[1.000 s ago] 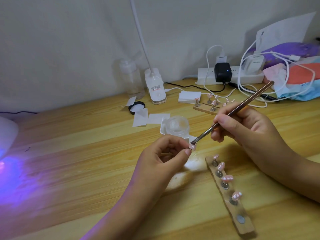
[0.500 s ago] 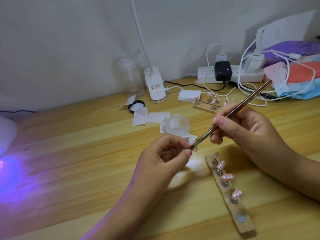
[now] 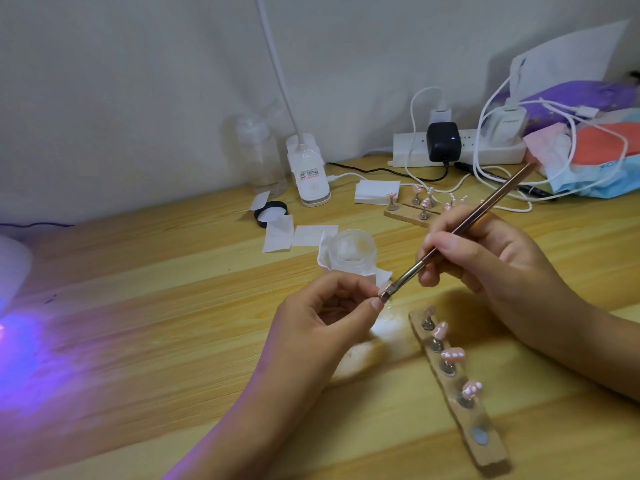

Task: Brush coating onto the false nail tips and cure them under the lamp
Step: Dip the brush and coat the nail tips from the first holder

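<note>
My left hand pinches a small pink false nail tip between thumb and forefinger over the wooden table. My right hand grips a rose-gold brush like a pen, and its bristles touch the tip. A wooden holder strip lies below my right hand with several pink nail tips on metal stands and one bare magnet at its near end. A frosted jar of clear coating sits open behind my left hand. The white curing lamp at the far left edge casts purple light.
A second wooden holder with several tips stands behind the jar, by a pad stack. A black lid, paper wipes, a clear bottle and a clip lamp sit at the back. A power strip, cables and cloth crowd the back right.
The brush tip has slid slightly down and left along the held nail tip. My left hand and the holder strip stay almost still.
</note>
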`<state>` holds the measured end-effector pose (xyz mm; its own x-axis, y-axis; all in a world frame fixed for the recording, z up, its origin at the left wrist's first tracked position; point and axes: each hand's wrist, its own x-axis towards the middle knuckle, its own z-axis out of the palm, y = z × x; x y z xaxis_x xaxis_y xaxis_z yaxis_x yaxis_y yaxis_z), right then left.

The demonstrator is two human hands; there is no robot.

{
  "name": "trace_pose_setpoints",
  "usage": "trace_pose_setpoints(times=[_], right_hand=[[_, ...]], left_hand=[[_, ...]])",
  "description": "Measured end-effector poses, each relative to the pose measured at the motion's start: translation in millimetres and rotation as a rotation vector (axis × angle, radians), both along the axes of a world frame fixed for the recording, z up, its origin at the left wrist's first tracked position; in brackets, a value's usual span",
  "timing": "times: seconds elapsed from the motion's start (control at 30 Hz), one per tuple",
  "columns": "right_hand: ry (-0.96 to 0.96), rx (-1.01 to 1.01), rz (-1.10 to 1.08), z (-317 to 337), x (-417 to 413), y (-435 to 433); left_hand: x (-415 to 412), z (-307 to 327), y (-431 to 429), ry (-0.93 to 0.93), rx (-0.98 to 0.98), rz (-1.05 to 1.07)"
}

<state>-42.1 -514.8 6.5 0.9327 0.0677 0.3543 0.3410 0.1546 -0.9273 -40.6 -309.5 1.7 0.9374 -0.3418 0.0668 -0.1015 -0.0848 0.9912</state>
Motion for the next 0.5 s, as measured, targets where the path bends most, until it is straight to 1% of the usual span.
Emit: trace_pose_setpoints(times=[0.13, 0.23, 0.33, 0.43, 0.5], right_hand=[[0.031, -0.002, -0.072, -3.0, 3.8, -1.6], [0.053, 0.040, -0.115, -4.7, 6.5, -4.0], [0.042, 0.089, -0.073, -2.9, 5.4, -6.2], [0.016, 0.060, 0.008, -2.7, 1.9, -5.0], [0.015, 0.036, 0.013, -3.0, 1.4, -2.6]], left_hand=[[0.3, 0.5, 0.1, 0.006, 0.006, -0.002], [-0.1, 1.0, 0.3, 0.014, 0.002, 0.001], [0.1, 0.4, 0.5, 0.009, 0.002, 0.010], [0.3, -0.3, 1.1, 0.010, 0.001, 0.009], [0.5, -0.6, 1.9, 0.016, -0.005, 0.003]])
